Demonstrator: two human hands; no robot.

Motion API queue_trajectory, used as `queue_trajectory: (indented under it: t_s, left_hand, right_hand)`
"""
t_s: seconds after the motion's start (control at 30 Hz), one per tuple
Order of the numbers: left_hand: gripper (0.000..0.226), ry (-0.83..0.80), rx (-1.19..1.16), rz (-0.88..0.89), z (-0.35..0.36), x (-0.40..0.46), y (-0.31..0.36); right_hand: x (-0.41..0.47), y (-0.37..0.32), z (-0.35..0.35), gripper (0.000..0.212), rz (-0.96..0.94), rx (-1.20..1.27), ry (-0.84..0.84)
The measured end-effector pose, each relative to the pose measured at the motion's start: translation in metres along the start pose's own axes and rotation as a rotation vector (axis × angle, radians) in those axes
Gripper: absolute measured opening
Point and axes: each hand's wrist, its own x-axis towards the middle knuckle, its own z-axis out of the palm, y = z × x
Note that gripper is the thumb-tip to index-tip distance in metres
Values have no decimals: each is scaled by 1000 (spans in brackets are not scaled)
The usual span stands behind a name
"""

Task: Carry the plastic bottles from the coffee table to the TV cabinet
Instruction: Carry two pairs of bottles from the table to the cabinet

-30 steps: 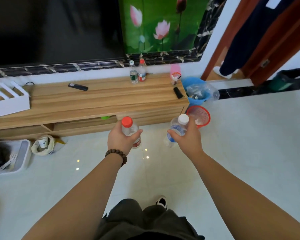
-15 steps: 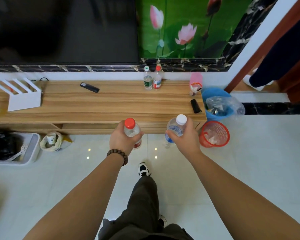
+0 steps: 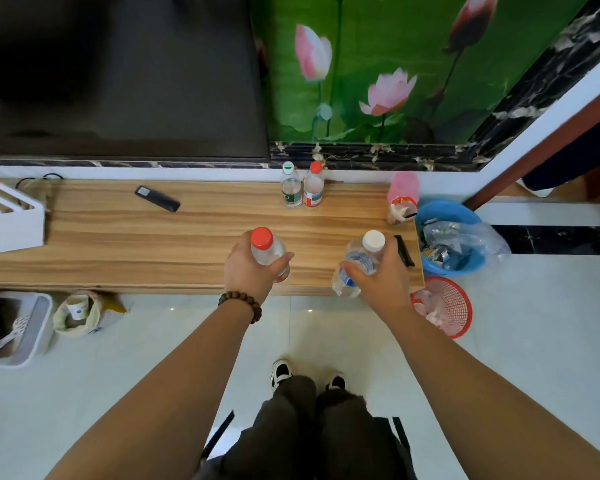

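My left hand (image 3: pixel 248 271) grips a clear plastic bottle with a red cap (image 3: pixel 265 247), held upright above the front part of the wooden TV cabinet (image 3: pixel 153 244). A clear bottle with a white cap and blue label (image 3: pixel 361 259) sits tilted in my right hand (image 3: pixel 381 282), over the cabinet's front right corner. Two more bottles stand side by side at the back of the cabinet by the wall: a white-and-green-capped bottle (image 3: pixel 290 187) and a red-capped bottle (image 3: pixel 314 187).
A black remote (image 3: pixel 157 198) lies on the cabinet, a white rack (image 3: pixel 7 220) at its left end, a pink cup (image 3: pixel 402 197) and a black object (image 3: pixel 404 250) at its right end. On the floor are a blue basin (image 3: pixel 449 237), a red basket (image 3: pixel 445 306) and a white bin (image 3: pixel 32 327).
I have stepped closer to the cabinet. Both hands with their bottles have moved forward, from in front of the cabinet's edge to above its top.
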Motion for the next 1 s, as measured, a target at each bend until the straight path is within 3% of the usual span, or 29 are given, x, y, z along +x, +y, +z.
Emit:
queue_trajectory:
  t_s: [0.2, 0.6, 0.8, 1.0]
  left_hand:
    - [50, -8, -23, 21, 62, 73, -29]
    - [70, -60, 21, 205, 190, 256, -124]
    - [54, -58, -49, 280, 216, 295, -150]
    - [84, 58, 5, 356, 234, 294, -162]
  right_hand:
    - [96, 45, 37, 71, -37, -38, -48]
    - [261, 144, 167, 71, -304, -6, -45]
    - [291, 157, 190, 69, -411, 99, -72]
    - [298, 168, 196, 86, -471, 71, -25]
